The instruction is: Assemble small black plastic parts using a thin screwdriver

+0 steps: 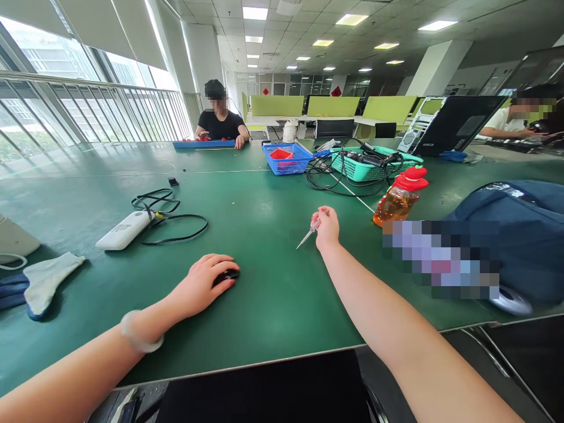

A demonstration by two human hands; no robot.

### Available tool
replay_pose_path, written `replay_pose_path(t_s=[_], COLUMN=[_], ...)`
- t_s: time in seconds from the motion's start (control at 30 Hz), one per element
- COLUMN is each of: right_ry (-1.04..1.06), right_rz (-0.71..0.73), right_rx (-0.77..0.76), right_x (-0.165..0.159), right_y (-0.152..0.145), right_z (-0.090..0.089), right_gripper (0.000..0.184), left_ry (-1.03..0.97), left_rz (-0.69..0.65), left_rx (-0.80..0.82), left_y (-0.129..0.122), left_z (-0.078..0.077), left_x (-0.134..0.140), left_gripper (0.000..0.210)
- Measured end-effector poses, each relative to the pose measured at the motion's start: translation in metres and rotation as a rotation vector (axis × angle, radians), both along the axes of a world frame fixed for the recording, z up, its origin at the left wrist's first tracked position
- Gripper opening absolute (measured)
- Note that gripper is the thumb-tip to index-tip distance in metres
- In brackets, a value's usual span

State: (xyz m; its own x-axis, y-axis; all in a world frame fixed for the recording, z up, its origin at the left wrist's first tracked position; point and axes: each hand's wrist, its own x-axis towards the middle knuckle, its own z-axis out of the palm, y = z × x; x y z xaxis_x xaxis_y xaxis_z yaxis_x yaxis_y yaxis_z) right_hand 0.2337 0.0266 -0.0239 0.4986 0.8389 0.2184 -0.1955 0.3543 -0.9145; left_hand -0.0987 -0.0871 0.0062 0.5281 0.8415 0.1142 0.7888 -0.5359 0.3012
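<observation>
Resting on the green table, my left hand [205,285] is closed over a small black computer mouse [227,275], most of which the fingers hide. A pale bracelet circles that wrist. Further right, my right hand [327,228] grips a small screwdriver [307,236] by its clear handle, the thin metal shaft angled down and left with its tip close to the tabletop. Left of both hands lies a white power strip [126,230] with a loosely coiled black cable [185,239].
A bottle with a red lid [400,194] and a dark blue bag [520,235] stand on the right. Behind are a blue basket [288,164] and a green basket [359,170] of cables. Gloves [46,282] lie left. A person [220,120] sits across the table [264,323].
</observation>
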Motion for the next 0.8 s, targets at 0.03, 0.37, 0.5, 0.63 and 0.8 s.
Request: replay_pose_path(t_s=[0.03, 0.37, 0.5, 0.63, 0.8], right_ry=[-0.019, -0.746, -0.727, -0.632, -0.550], right_rz=[0.009, 0.040, 0.045, 0.025, -0.007], right_rx=[0.018, 0.387, 0.325, 0.261, 0.215], right_x=[-0.003, -0.038, -0.040, -0.035, -0.033], right_y=[-0.003, -0.044, -0.041, -0.036, -0.034], right_z=[0.005, 0.033, 0.026, 0.023, 0.022], right_gripper=[0.022, 0.017, 0.016, 0.016, 0.013], left_ry=[0.015, 0.123, 0.168, 0.124, 0.051], left_rz=[0.044, 0.399, 0.514, 0.589, 0.864], left_rx=[0.005, 0.011, 0.051, 0.069, 0.247], left_y=[-0.005, -0.013, -0.015, -0.022, -0.049], left_z=[0.001, 0.006, 0.006, 0.021, 0.042], left_x=[-0.018, -0.138, -0.154, -0.145, -0.137], left_gripper=[0.035, 0.040, 0.039, 0.041, 0.050])
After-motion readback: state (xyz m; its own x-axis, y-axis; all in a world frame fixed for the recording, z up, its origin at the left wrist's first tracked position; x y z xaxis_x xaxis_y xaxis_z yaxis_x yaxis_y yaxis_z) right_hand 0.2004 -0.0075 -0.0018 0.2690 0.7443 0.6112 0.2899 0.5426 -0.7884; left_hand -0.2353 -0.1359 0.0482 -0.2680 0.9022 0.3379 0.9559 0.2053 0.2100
